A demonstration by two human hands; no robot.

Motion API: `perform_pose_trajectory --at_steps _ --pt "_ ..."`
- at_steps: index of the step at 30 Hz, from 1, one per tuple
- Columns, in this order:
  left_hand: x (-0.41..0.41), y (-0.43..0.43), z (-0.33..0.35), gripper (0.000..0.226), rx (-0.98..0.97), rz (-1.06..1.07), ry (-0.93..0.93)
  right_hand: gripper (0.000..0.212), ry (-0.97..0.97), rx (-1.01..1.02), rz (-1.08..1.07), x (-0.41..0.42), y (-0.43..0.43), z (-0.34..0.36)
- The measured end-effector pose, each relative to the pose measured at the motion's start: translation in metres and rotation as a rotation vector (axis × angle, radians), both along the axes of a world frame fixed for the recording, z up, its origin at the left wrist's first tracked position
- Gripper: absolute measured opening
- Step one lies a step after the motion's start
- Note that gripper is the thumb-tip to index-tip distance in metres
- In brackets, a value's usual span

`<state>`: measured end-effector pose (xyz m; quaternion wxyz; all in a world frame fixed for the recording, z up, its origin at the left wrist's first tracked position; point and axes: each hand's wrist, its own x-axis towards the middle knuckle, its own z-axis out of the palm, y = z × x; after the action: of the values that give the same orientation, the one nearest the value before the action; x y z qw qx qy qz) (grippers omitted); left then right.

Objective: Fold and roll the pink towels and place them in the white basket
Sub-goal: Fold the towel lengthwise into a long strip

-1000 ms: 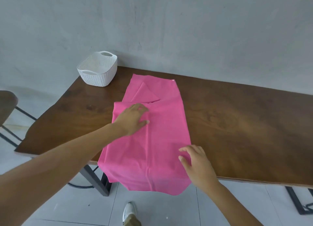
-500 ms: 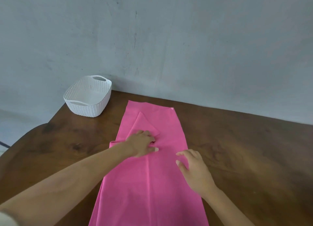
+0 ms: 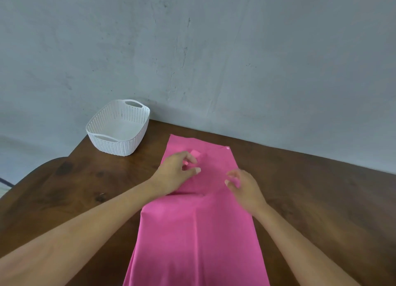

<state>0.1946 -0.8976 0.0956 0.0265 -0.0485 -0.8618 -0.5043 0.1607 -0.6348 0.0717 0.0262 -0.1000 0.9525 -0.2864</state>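
Pink towel lies lengthwise on the table as a long folded strip, near end running off the bottom of view. Change over the last second: both hands have travelled up the strip to its far end. Left hand, flat on the cloth before, now has fingers curled and pinching the small loose flap, which is bunched rather than lying flat. Right hand sits at the right edge, fingers loosely curled, holding nothing. White basket at the far left corner, no towel in it. Judgement: tidying the fold at the far end; rolling not yet begun
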Motion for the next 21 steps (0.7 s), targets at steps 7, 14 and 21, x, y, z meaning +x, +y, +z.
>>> perform_pose_trajectory --at_steps 7,14,21 --pt "-0.01 -0.019 0.019 0.025 0.319 0.103 -0.028 0.075 -0.03 0.054 0.128 -0.077 -0.051 0.003" --pt "-0.013 -0.035 0.034 0.031 0.417 0.011 -0.065 0.051 -0.003 0.235 0.282 -0.128 -0.094 0.02" --pt "-0.024 -0.057 0.036 0.031 0.449 0.017 -0.19 0.013 -0.134 0.494 0.318 -0.152 -0.052 0.023"
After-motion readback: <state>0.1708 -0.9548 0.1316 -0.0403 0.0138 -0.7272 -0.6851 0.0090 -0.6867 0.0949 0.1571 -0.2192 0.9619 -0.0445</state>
